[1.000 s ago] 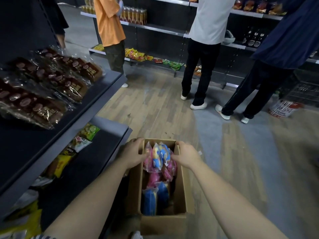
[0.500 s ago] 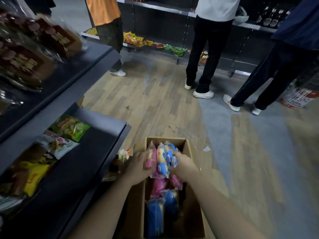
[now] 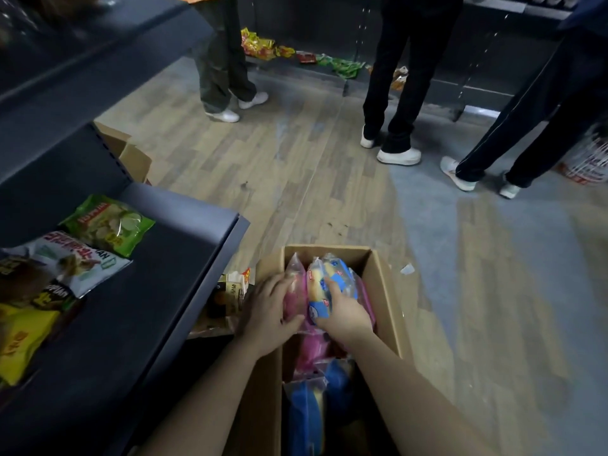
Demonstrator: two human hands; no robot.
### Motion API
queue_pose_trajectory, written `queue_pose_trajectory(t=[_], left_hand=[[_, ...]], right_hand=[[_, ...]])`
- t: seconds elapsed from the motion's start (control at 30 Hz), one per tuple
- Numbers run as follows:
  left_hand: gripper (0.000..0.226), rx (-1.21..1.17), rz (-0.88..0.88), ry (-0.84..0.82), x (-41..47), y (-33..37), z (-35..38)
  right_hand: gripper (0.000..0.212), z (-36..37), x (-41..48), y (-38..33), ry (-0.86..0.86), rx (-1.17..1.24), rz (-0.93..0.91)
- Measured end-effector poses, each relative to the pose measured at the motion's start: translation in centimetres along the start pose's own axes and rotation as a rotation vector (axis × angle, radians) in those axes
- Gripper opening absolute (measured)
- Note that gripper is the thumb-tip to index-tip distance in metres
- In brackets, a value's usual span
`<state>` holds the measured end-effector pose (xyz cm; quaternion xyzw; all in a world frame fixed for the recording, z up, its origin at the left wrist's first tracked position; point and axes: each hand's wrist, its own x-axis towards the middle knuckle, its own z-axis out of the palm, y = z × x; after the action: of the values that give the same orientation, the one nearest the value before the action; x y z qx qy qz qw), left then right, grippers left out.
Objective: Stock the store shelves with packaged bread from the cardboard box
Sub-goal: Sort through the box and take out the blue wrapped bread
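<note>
well, both hands are down in the open brown cardboard box [image 3: 385,291], which sits on the plank floor just beside the dark, smooth shelf [image 3: 148,324]. the left hand [image 3: 268,311] curls its fingers over a soft pink packet [image 3: 294,291]; the right hand [image 3: 345,312] wraps round a glossy blue-and-yellow packet [image 3: 320,287] (clear crinkly film, standing upright). more blue packets [image 3: 304,419] lie deeper in the box. flat, shiny snack bags [image 3: 107,223] rest on the shelf.
</note>
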<state>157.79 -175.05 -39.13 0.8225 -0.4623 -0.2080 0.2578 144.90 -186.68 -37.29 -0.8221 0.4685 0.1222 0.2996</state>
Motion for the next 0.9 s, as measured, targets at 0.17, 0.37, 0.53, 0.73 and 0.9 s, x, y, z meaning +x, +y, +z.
queue_pose_trajectory(t=[0.17, 0.37, 0.53, 0.73, 0.9], left_hand=[[0.081, 0.018, -0.023, -0.015, 0.1, -1.5, 0.8], [0.082, 0.007, -0.043, -0.046, -0.3, -1.5, 1.1], [0.084, 0.006, -0.053, -0.079, -0.9, -0.5, 0.4], [0.083, 0.003, -0.057, -0.102, -1.9, 1.4, -1.5], [0.086, 0.026, -0.076, -0.129, -2.9, 3.9, -4.4]], right_hand=[[0.090, 1.6, 0.7, 0.2, 0.016, -0.067, 0.017], [0.084, 2.5, 1.2, 0.7, 0.078, -0.003, -0.012], [0.064, 1.2, 0.7, 0.8, 0.081, -0.004, -0.017], [0.048, -1.6, -1.1, 0.4, 0.110, -0.034, -0.016], [0.056, -5.8, -3.5, -0.4, 0.123, 0.043, -0.026]])
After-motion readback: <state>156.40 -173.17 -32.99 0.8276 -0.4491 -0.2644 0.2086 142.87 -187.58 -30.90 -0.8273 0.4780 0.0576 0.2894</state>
